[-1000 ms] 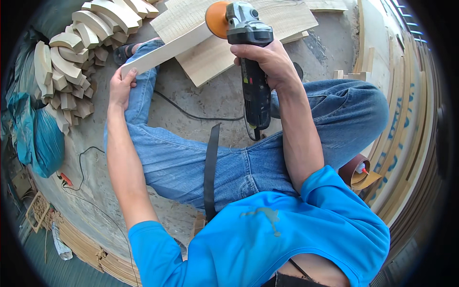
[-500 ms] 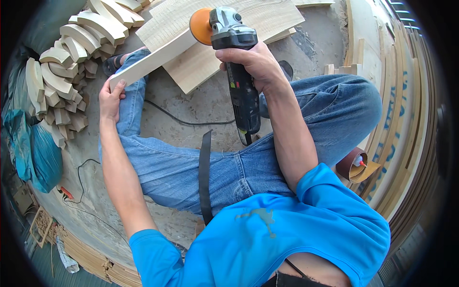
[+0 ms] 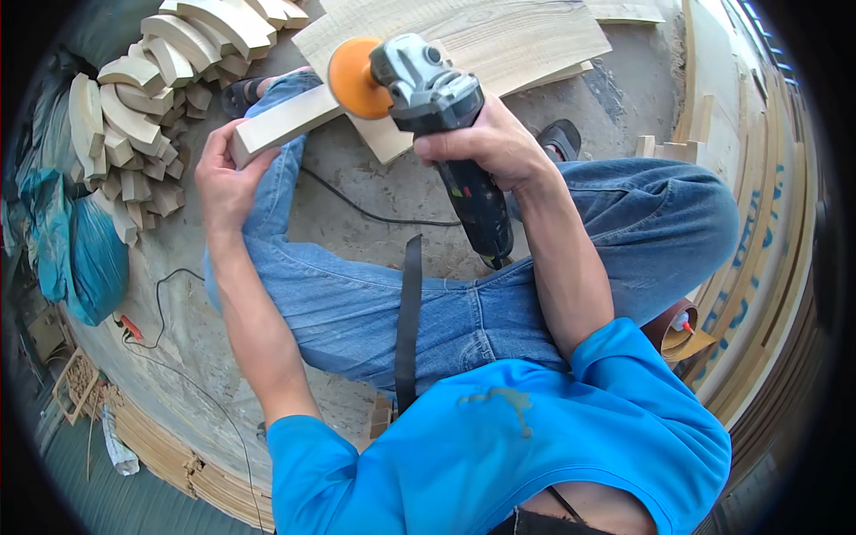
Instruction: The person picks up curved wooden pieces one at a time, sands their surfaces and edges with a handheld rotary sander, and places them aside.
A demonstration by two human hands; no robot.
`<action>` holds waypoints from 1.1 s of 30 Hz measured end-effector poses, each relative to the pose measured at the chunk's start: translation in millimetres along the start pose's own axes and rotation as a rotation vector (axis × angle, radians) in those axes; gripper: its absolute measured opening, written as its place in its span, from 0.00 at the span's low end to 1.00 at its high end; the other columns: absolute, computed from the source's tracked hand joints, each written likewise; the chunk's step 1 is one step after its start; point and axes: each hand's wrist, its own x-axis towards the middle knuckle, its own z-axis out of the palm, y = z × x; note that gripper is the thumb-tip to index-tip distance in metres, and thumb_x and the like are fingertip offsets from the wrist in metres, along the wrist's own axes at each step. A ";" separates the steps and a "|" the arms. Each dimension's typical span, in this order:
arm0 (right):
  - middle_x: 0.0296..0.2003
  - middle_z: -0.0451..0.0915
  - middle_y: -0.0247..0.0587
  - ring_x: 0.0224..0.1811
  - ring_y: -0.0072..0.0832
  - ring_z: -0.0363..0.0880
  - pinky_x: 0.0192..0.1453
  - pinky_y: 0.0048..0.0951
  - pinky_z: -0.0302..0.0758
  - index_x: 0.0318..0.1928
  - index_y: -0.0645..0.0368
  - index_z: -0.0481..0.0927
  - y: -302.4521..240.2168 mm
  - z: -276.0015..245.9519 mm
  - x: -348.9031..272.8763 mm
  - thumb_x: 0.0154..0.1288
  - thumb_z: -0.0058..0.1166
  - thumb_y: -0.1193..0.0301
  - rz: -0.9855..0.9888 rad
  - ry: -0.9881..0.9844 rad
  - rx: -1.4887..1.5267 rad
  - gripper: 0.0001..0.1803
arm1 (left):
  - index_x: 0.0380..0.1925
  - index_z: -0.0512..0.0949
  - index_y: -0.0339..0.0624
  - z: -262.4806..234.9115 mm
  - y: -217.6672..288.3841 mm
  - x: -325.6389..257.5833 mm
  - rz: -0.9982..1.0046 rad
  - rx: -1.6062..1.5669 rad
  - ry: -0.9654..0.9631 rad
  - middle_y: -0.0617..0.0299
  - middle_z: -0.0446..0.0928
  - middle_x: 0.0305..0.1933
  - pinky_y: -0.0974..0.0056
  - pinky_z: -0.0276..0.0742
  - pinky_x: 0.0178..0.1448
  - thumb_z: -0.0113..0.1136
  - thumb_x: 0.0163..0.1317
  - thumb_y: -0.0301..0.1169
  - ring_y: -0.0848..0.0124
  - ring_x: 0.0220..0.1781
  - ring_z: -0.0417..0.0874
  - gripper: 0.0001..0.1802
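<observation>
My left hand grips the near end of a pale wooden bar, thumb along one side and fingers round the other. The bar slants away to the right, above my left shin. My right hand is wrapped round the black body of an angle grinder, just behind its grey head. An orange round disc is fitted to the grinder and overlaps the bar's far end; whether they touch, I cannot tell. Wide flat boards lie on the floor beyond.
Curved wooden pieces are heaped at the far left, with a teal plastic bag nearer. A black cord crosses the floor between my legs. By my right knee lies a brown sandpaper roll; long timber strips line the right side.
The bar has been turned in my left hand, now showing a thicker side and its end face. The grinder's head has tilted, and its disc has moved down and left relative to the boards.
</observation>
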 end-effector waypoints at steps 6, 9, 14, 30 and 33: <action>0.50 0.82 0.39 0.52 0.27 0.80 0.63 0.28 0.74 0.67 0.65 0.71 8.8 37.9 6.8 0.41 0.80 0.71 -0.076 -0.138 -0.084 0.49 | 0.58 0.78 0.34 7.4 18.8 -6.2 0.103 -0.005 0.019 0.62 0.82 0.54 0.66 0.79 0.62 0.71 0.56 0.12 0.73 0.56 0.83 0.28; 0.50 0.82 0.41 0.55 0.29 0.79 0.65 0.29 0.73 0.68 0.65 0.70 5.1 55.3 9.2 0.41 0.79 0.71 -0.077 -0.182 -0.094 0.50 | 0.57 0.79 0.34 5.4 18.6 -10.3 0.146 0.142 0.050 0.64 0.82 0.53 0.68 0.79 0.60 0.72 0.56 0.14 0.76 0.54 0.82 0.27; 0.51 0.83 0.43 0.56 0.32 0.80 0.66 0.30 0.73 0.68 0.65 0.70 8.3 62.8 9.4 0.41 0.79 0.70 -0.066 -0.219 -0.122 0.51 | 0.55 0.81 0.35 8.4 31.1 -14.9 0.195 0.191 0.069 0.66 0.82 0.52 0.71 0.77 0.58 0.73 0.55 0.15 0.77 0.52 0.81 0.25; 0.44 0.82 0.44 0.43 0.29 0.82 0.50 0.28 0.80 0.59 0.69 0.73 21.4 21.3 12.3 0.44 0.76 0.73 0.031 0.081 -0.093 0.40 | 0.53 0.83 0.39 9.7 29.1 -11.8 0.245 0.196 0.062 0.63 0.82 0.52 0.65 0.82 0.57 0.82 0.47 0.20 0.73 0.53 0.84 0.29; 0.43 0.81 0.44 0.41 0.28 0.82 0.47 0.29 0.81 0.59 0.68 0.73 27.2 4.1 16.0 0.45 0.76 0.74 0.062 0.172 -0.202 0.38 | 0.53 0.83 0.39 9.9 30.7 -11.7 0.236 0.188 0.060 0.63 0.82 0.53 0.65 0.82 0.57 0.82 0.48 0.20 0.72 0.53 0.84 0.29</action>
